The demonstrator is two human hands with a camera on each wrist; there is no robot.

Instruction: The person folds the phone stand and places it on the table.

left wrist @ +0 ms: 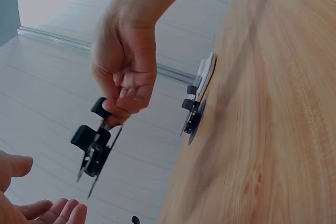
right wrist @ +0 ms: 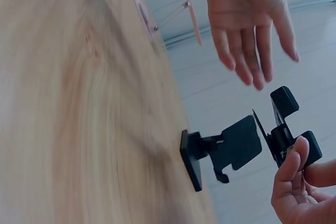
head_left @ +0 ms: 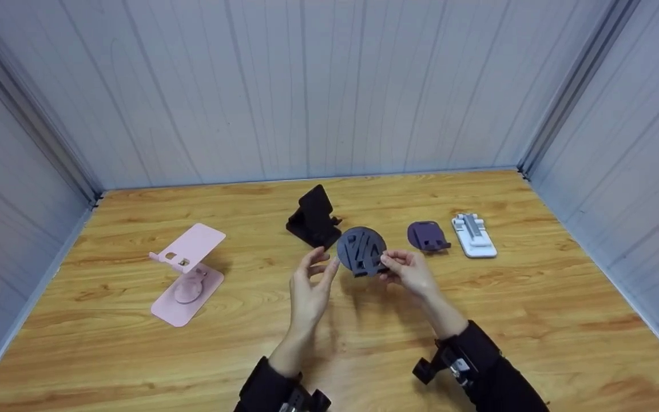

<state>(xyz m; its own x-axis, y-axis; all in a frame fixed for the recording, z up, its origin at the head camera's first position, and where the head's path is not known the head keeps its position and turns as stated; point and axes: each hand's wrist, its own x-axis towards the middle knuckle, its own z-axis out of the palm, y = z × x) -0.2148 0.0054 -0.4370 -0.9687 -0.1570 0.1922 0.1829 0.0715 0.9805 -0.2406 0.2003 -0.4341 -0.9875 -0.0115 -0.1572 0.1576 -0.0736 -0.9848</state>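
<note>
A dark grey round folding phone stand (head_left: 358,247) with slot cut-outs is held above the table by my right hand (head_left: 416,277). The thumb and fingers pinch its right lower edge. In the right wrist view the stand (right wrist: 280,136) appears edge-on, with two black lips and a hinge between its plates. My left hand (head_left: 310,294) is raised just left of it, thumb and fingers spread. A gap separates the left hand (right wrist: 247,27) from the stand in the right wrist view. Behind them on the table stands a black phone stand (head_left: 315,214).
On the left a pink phone stand (head_left: 187,290) is unfolded on the wooden table (head_left: 135,366). To the right lie a purple round stand (head_left: 428,236) and a white folded stand (head_left: 474,236). Pale panel walls (head_left: 329,91) enclose the back and sides.
</note>
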